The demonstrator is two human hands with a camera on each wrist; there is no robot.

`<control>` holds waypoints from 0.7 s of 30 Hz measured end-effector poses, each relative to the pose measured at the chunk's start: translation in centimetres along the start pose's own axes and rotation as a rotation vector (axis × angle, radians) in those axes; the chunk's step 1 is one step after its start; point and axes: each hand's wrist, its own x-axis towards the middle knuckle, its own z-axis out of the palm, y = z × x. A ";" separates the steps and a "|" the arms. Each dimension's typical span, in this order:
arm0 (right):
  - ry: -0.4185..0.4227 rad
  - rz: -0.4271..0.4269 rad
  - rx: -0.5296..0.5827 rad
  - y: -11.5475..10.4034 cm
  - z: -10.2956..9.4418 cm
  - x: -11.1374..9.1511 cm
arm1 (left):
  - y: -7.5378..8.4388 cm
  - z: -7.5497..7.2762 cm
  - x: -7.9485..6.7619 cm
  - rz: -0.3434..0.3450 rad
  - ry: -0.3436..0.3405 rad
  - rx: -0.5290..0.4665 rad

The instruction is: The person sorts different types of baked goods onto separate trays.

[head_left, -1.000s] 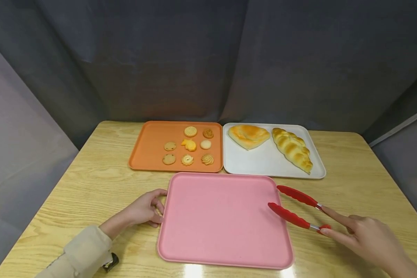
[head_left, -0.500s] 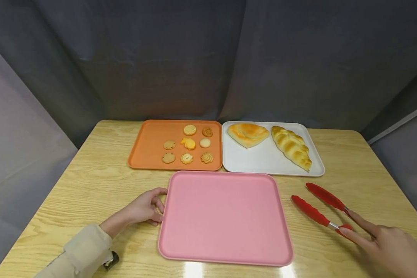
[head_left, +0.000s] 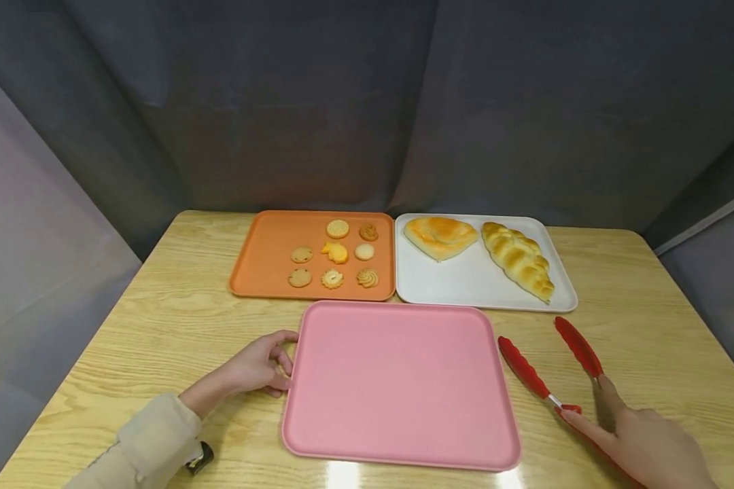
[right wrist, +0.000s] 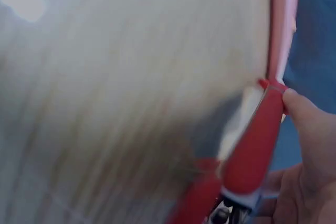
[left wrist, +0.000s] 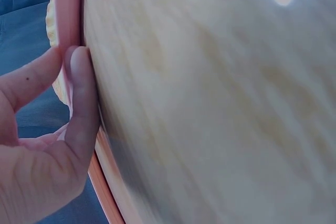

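Observation:
At the left rim of a pink tray point(head_left: 397, 380), my left hand point(head_left: 257, 365) rests its fingertips and thumb against the edge. The left wrist view shows the thumb point(left wrist: 81, 103) lying along the tray's rim point(left wrist: 68, 9). My right hand point(head_left: 648, 435) holds a pair of red-tipped tongs point(head_left: 525, 367) beside the tray's right side. Their two tips stand wide apart with nothing between them. In the right wrist view, the thumb point(right wrist: 310, 119) presses on one tong arm point(right wrist: 254, 145); the grip of the other fingers is partly hidden.
Behind the pink tray, an orange tray point(head_left: 259, 261) bears several small cookies, one fish-shaped point(head_left: 335, 252). Next to it, a white tray point(head_left: 446, 288) carries a triangular pastry point(head_left: 442, 238) and a braided bread point(head_left: 518, 260). A dark curtain point(head_left: 342, 102) hangs behind the wooden table point(head_left: 177, 326).
The tongs have shifted right from over the pink tray's edge to beside it, and their tips have spread wider. My left hand has stayed at the rim.

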 end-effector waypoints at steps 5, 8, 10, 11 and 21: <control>-0.092 0.157 0.071 -0.9 0.0 0.5 | 0.1 0.3 -0.2 -0.002 -0.002 0.003; -0.083 0.149 0.075 -1.0 0.1 0.6 | 0.2 0.4 -0.3 -0.003 0.005 0.006; -0.089 0.121 0.076 -1.0 0.1 0.7 | 0.3 0.4 -0.3 -0.006 0.008 0.002; -0.097 0.101 0.076 -1.0 0.0 0.6 | 0.3 0.4 -0.4 -0.005 0.008 0.000; -0.027 -0.125 0.115 1.0 -4.1 0.6 | 0.6 0.1 -0.9 0.045 -0.029 0.048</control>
